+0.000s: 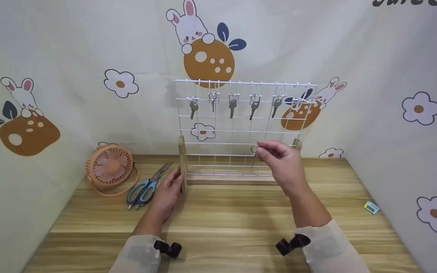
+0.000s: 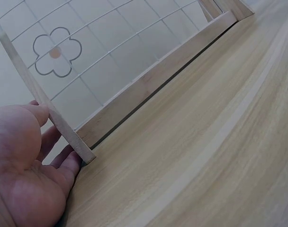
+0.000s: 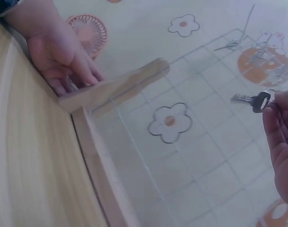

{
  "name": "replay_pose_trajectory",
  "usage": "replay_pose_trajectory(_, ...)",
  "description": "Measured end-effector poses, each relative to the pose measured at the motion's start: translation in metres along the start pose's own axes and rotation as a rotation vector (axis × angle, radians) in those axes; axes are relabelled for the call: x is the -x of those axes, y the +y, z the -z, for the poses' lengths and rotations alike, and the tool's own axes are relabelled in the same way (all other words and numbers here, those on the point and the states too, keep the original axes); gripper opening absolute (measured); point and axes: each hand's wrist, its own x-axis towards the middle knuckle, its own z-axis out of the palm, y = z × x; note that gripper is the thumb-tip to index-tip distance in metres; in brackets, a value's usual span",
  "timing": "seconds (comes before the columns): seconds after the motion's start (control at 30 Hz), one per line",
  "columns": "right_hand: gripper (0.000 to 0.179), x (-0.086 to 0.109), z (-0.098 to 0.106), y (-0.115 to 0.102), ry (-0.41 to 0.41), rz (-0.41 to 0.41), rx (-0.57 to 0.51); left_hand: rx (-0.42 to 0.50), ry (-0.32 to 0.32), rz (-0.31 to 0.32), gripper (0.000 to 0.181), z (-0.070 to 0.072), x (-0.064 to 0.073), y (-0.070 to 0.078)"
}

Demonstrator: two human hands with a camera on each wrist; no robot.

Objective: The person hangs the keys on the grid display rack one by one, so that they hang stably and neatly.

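My right hand (image 1: pixel 285 163) pinches a key (image 3: pixel 250 100) by its ring between thumb and fingers. Blade downward, that key hangs before the lower part of a white wire grid rack (image 1: pixel 241 143). Low on the rack's left side, the fingers of my left hand (image 1: pixel 167 195) rest against the outer face of the wooden post (image 2: pixel 47 101). Several keys (image 1: pixel 233 108) hang in a row from hooks on the upper grid. At the row's right end is a white hook (image 1: pixel 300 103) with no key visible on it.
Left of the rack lie blue-handled scissors (image 1: pixel 142 189), close to my left hand. An orange fan (image 1: pixel 110 165) stands behind them. A small light-blue item (image 1: pixel 371 207) is near the table's right edge. Printed cloth (image 1: pixel 135 113) surrounds the wooden table (image 1: pixel 233 220).
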Motion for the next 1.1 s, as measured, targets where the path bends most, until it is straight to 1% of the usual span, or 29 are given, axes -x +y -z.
replay_pose_trajectory(0.2, 0.019, -0.002, 0.034, -0.044, 0.046, 0.018, -0.023, 0.017, 0.004, -0.007, 0.054, 0.0, 0.001, 0.0)
replay_pose_trajectory(0.3, 0.016, -0.004, 0.05, -0.065, 0.064, 0.018, -0.099, 0.012, -0.001, -0.014, 0.053, -0.001, 0.001, 0.0)
replay_pose_trajectory(0.4, 0.015, -0.008, 0.064, -0.083, 0.089, 0.012, -0.219, 0.008, -0.005, -0.015, 0.053, -0.001, 0.001, 0.0)
replay_pose_trajectory(0.47, 0.018, -0.012, 0.073, -0.093, 0.111, 0.015, -0.291, 0.01, -0.009, -0.015, 0.053, -0.001, 0.0, 0.0)
replay_pose_trajectory(0.53, 0.025, -0.017, 0.081, -0.1, 0.135, 0.023, -0.348, 0.01, -0.011, -0.01, 0.054, -0.001, 0.0, 0.001)
replay_pose_trajectory(0.63, 0.034, -0.026, 0.089, -0.105, 0.167, 0.022, -0.403, 0.001, -0.011, -0.009, 0.055, 0.0, -0.001, 0.001)
replay_pose_trajectory(0.73, 0.037, -0.034, 0.092, -0.106, 0.176, 0.001, -0.429, -0.009, -0.012, -0.008, 0.056, 0.001, 0.0, 0.0)
replay_pose_trajectory(0.83, 0.035, -0.039, 0.092, -0.102, 0.16, -0.01, -0.445, -0.015, -0.014, -0.009, 0.056, 0.001, 0.001, -0.002)
replay_pose_trajectory(1.0, 0.027, -0.041, 0.088, -0.091, 0.133, -0.007, -0.447, -0.025, -0.015, -0.037, 0.054, 0.001, 0.002, -0.002)
replay_pose_trajectory(1.1, 0.029, -0.04, 0.087, -0.084, 0.129, -0.017, -0.458, -0.025, -0.019, -0.047, 0.053, 0.001, 0.003, -0.001)
